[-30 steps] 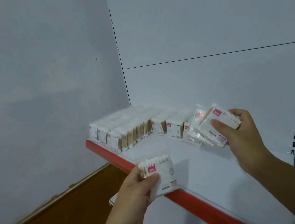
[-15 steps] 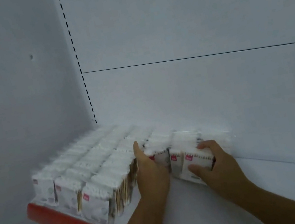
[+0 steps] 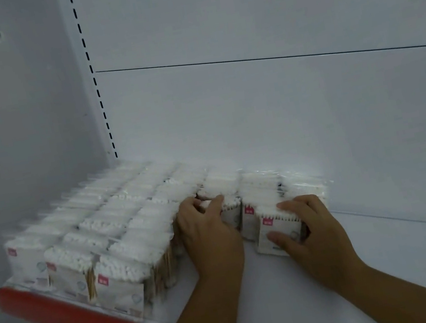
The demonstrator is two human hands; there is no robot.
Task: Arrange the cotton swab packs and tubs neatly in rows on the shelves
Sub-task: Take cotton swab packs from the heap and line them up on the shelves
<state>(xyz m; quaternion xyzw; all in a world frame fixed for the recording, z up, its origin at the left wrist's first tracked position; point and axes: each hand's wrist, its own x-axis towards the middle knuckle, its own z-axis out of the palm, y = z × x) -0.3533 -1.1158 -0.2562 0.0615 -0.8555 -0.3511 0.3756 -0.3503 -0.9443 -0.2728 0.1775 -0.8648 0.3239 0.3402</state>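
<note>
Cotton swab packs (image 3: 114, 252) white, pink-tagged, upright rows | left hand (image 3: 207, 233) pinches fourth-row pack (image 3: 231, 213) | right hand (image 3: 312, 229) grips front pack (image 3: 275, 231)

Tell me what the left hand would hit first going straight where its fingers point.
Likely the short row of cotton swab packs right ahead of the left hand, whose fingers grip its front pack; the back panel lies behind, depth unclear.

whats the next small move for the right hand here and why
Probably the right hand should slide its white pink-labelled cotton swab pack back flush against the short row behind; it sits tilted, forward of that row.
</note>
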